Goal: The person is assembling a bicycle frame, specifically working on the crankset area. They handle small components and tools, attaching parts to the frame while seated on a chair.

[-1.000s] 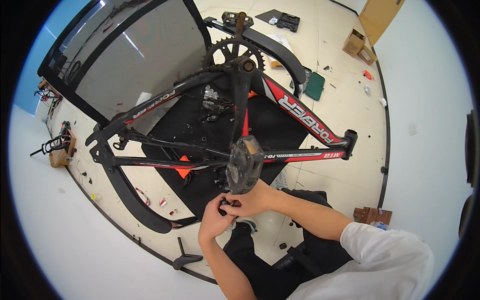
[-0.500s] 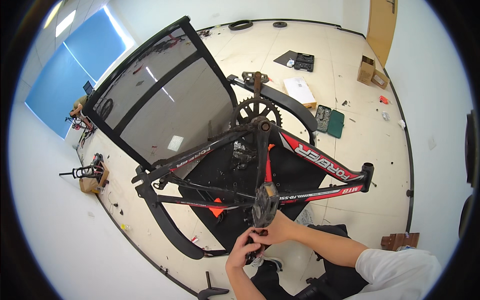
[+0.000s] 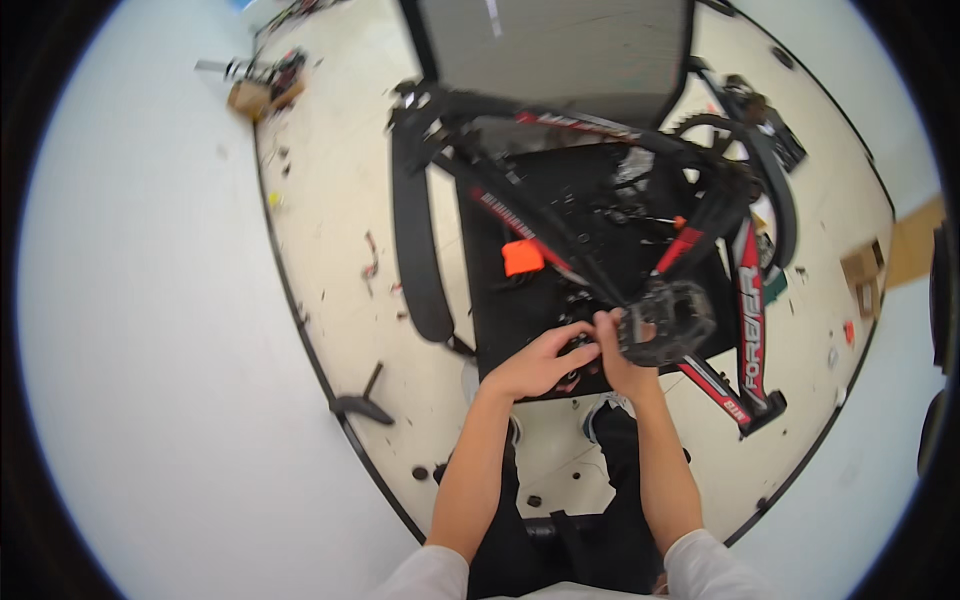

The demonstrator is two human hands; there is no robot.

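A black and red bicycle frame lies across the black chair seat, with its crank and a dark pedal towards me. My left hand is over the seat's front edge, thumb and fingers apart above small dark parts. Close beside its fingertips, the thumb of my right hand points up along the pedal's left side. The pedal hides the other fingers of that hand, so its grip does not show. An orange piece rests on the seat. The chainring is at the frame's far side.
The chair's mesh back rises behind the frame, with a curved armrest on the left. On the floor are a dark bracket-like part, cardboard boxes and several scattered small parts. A white wall bounds the left.
The view has swung, so the chair and frame appear turned and shifted right. My hands, clasped together on a dark part below the pedal before, are now slightly apart, the left one spread.
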